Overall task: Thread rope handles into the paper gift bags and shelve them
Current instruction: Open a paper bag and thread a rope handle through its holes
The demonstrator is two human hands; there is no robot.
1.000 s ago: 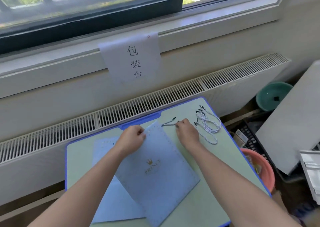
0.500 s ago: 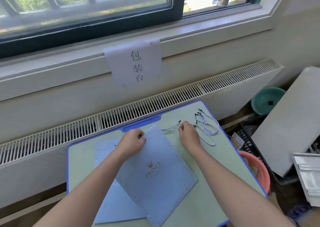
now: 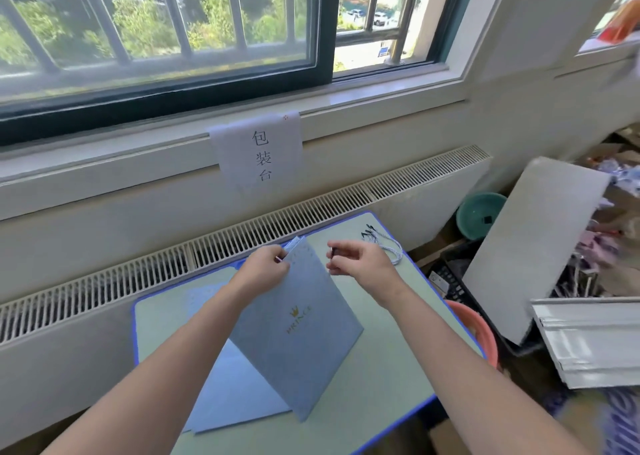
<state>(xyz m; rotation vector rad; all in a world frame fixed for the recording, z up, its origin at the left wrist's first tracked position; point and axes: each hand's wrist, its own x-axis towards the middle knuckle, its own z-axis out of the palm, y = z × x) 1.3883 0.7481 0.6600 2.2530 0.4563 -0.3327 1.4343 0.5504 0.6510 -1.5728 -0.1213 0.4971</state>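
Forearms reaching in from the bottom edge over a pale green table (image 3: 381,378) with a blue rim. Nearest, flat blue gift bags (image 3: 235,392) stacked on the tabletop. Standing tilted over that stack, one blue gift bag (image 3: 298,333) with a gold crown and "PRINCE" on its face, lower corner down on the table, top edge raised. At that top edge, left hand (image 3: 263,271), fingers curled and pinching the rim near its upper corner. Just right of the bag's top and apart from it, right hand (image 3: 360,264), thumb and fingers curled around a small dark tip (image 3: 331,252) that looks like a rope handle end; cord itself not made out. Beyond the right hand, near the table's far right corner, loose bundle of white rope handles (image 3: 389,245) with black tips. Farther back, long radiator grille (image 3: 138,274) under the sill, paper sign (image 3: 259,153) with three Chinese characters taped to the ledge, barred window (image 3: 166,31) above. Off to the right, floor level: pink basin (image 3: 481,333), teal basin (image 3: 481,213), leaning white board (image 3: 533,246).
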